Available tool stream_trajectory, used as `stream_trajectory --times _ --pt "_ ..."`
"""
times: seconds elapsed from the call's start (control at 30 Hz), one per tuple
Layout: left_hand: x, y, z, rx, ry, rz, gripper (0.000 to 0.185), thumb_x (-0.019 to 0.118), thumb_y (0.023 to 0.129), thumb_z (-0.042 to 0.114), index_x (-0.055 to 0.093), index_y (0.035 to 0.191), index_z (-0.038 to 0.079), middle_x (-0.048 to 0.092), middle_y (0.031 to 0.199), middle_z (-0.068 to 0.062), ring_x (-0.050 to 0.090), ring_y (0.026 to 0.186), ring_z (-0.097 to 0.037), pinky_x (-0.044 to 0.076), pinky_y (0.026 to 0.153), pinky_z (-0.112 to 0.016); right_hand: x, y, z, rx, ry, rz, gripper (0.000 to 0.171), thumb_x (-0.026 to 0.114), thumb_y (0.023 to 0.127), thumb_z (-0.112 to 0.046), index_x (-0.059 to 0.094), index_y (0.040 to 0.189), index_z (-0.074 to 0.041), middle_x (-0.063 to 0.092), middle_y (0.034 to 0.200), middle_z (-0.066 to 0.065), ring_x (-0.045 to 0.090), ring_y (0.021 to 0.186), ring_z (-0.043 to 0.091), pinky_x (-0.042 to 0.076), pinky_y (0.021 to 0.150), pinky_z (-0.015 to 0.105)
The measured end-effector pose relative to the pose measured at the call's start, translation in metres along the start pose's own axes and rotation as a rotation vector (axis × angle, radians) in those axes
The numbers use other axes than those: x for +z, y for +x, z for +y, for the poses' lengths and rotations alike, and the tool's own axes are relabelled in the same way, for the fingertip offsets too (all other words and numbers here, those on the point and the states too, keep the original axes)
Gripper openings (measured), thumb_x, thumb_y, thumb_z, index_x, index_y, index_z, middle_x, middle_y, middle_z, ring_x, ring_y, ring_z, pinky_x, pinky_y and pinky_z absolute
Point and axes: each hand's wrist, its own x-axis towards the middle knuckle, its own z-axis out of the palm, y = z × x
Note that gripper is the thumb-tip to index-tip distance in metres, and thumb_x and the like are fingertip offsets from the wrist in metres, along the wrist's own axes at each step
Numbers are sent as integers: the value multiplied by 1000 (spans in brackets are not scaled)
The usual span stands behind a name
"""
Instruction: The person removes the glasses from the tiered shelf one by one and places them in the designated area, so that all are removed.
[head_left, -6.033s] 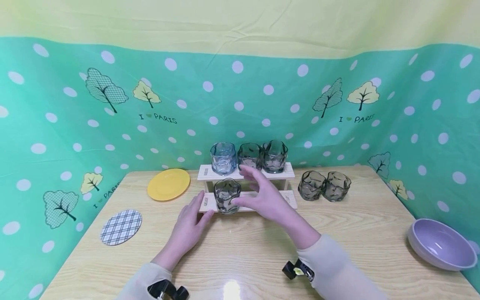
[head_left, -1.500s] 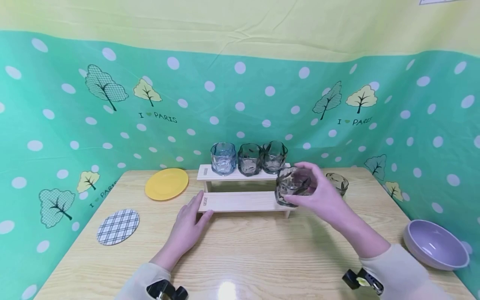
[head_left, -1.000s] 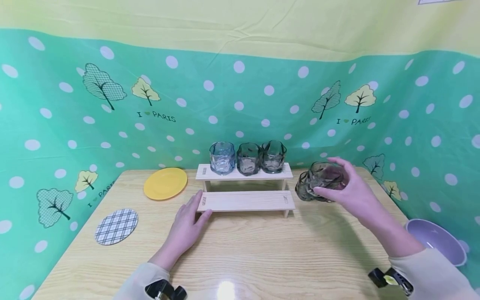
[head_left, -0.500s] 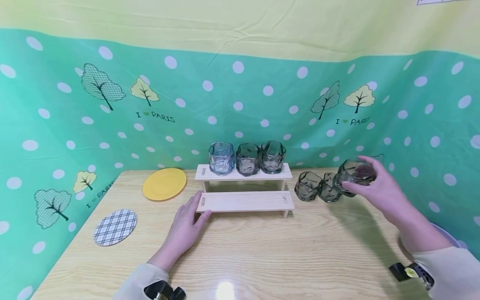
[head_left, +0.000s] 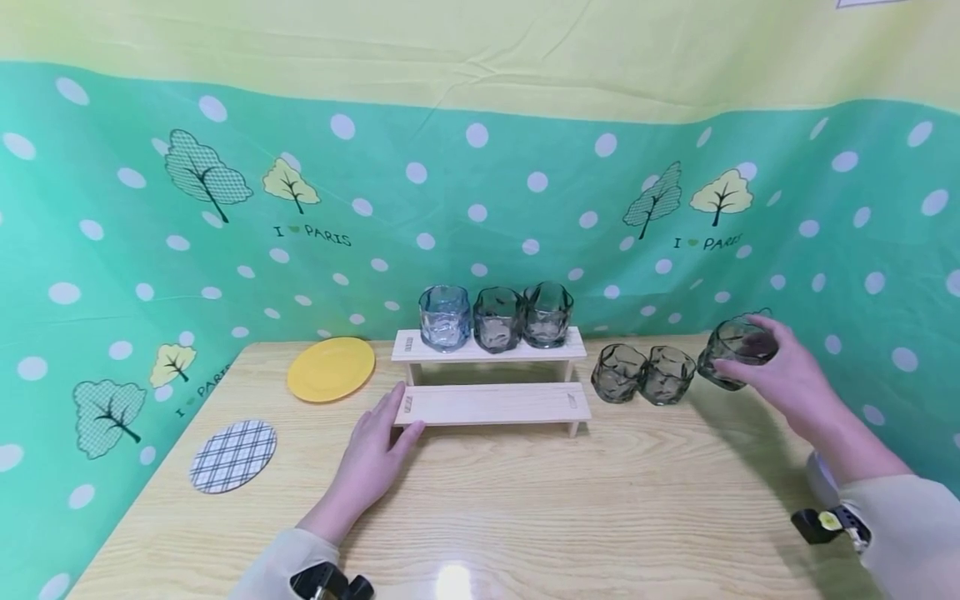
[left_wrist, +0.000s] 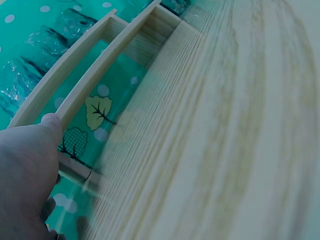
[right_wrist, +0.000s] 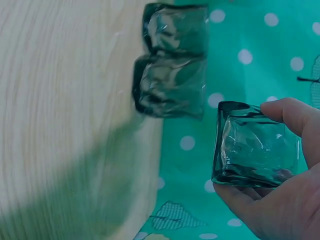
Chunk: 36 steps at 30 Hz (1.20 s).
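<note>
My right hand [head_left: 780, 377] grips a smoky grey faceted glass [head_left: 733, 354] [right_wrist: 254, 146] at the table's far right, just right of two similar grey glasses [head_left: 642, 374] [right_wrist: 172, 85] standing side by side on the table. My left hand [head_left: 372, 457] rests flat with straight fingers against the left end of the lower step of a two-step wooden rack [head_left: 491, 402] [left_wrist: 95, 75]. On the rack's upper step stand a blue glass [head_left: 446, 317] and two grey glasses [head_left: 522, 316]. The lower step holds nothing.
A yellow plate [head_left: 331, 367] lies at the back left and a checked round coaster [head_left: 232, 455] at the left edge. A purple bowl's rim [head_left: 817, 475] peeks out behind my right forearm. A green dotted curtain hangs close behind the wooden table [head_left: 510, 500].
My right hand took the grey glass off the rack's lower step and carried it rightward past the two table glasses. My left hand stayed at the rack's left end.
</note>
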Motion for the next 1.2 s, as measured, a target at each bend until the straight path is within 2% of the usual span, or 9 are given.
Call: stream_trajectory --times 0.23,0.43,0.7,0.83,1.07,1.2 --pt "-1 -1 1 -5 -5 -2 76 61 115 40 29 174 4 35 174 -25 32 161 -48 16 134 -66 -1 9 16 38 -32 -15 117 82 103 -34 -5 175 -2 28 162 49 35 142 71 31 112 87" --pt "-2 -1 1 -11 0 -5 76 60 115 40 28 174 4 35 175 -26 31 161 -48 15 134 -66 5 17 29 62 -66 -43 122 86 99 -35 -4 175 -1 26 163 49 33 143 72 30 111 89" --pt "-2 0 3 -17 -5 -14 77 61 115 41 28 174 5 35 175 -26 31 162 -47 15 134 -65 15 21 43 67 -97 -53 124 87 97 -35 -3 174 1 28 161 51 35 140 73 35 110 87" --pt "-2 -1 3 -23 -4 -17 76 60 115 41 28 175 5 34 175 -25 30 162 -46 15 134 -65 20 23 47 82 -91 -64 122 86 99 -34 -3 173 4 27 161 52 36 140 73 36 110 86" --pt "-2 0 2 -18 0 -13 76 60 115 41 28 174 5 35 174 -27 31 161 -48 15 134 -66 26 27 54 98 -75 -82 118 84 100 -30 -2 172 6 20 163 52 27 144 76 31 111 89" --pt "-1 1 1 -29 -3 -26 77 61 115 41 27 175 6 34 175 -26 30 163 -46 13 135 -63 28 28 59 95 -79 -70 118 85 99 -30 0 172 8 22 163 52 28 143 75 32 111 87"
